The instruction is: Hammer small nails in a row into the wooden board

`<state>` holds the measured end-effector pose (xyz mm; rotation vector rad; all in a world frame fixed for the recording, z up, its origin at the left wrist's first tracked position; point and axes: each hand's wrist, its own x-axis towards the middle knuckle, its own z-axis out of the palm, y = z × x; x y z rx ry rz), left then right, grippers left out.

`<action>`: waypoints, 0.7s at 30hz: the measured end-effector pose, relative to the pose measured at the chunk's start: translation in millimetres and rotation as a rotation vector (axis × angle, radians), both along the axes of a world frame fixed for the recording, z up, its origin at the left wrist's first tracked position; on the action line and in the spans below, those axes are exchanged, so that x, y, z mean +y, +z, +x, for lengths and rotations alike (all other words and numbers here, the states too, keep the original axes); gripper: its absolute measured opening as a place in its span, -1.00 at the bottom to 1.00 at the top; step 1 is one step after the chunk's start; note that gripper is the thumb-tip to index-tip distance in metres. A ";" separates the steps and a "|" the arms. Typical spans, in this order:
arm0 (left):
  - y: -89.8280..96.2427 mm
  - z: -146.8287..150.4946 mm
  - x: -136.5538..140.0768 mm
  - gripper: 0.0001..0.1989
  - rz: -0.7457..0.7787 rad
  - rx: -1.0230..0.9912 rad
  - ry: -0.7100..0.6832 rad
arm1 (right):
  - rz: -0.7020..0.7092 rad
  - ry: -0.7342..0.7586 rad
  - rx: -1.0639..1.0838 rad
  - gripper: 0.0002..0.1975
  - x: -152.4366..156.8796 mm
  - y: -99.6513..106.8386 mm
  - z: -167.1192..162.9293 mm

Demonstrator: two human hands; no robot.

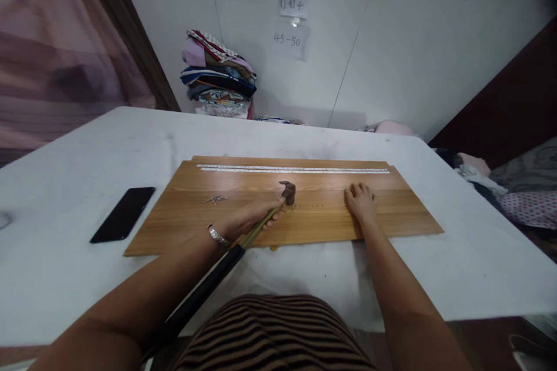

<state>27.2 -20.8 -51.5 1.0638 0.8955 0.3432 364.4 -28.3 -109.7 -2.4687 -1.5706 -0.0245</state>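
My left hand (256,214) is closed round the handle of a claw hammer (288,192), close under its head. The hammer's long handle, black at its lower part, runs back beneath my left forearm toward my body. Its head is over the middle of a wooden board (174,217). My right hand (361,202) lies on the right part of the board with its fingers apart, holding nothing. Between the hands, a short row of small dark points (311,206) shows on the wood; I cannot tell whether they are nails or holes. Loose nails (216,199) lie in a small pile on the left.
Two white measuring strips (296,170) run along the board's far edge. A black phone (123,214) lies left of the board on the white table (148,142). Folded clothes (220,78) are stacked at the back against the wall, and more cloth lies off to the right.
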 end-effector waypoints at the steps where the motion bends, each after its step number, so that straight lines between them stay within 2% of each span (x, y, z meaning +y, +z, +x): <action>1: 1.7 -0.1 -0.3 -0.54 -0.008 0.003 0.005 | 0.002 -0.003 0.004 -0.54 -0.1 0.0 -0.2; 8: 8.0 3.3 -4.5 -0.57 -0.015 0.089 0.048 | 0.014 0.002 0.013 -0.56 -0.4 1.2 -1.4; 15: 10.2 1.7 -2.6 -0.56 -0.037 0.057 0.032 | 0.015 0.007 0.018 -0.56 -1.0 1.2 -1.1; 21: 6.1 2.3 -1.2 -0.54 0.020 0.055 0.000 | 0.004 -0.002 0.037 -0.55 -0.2 -0.4 0.4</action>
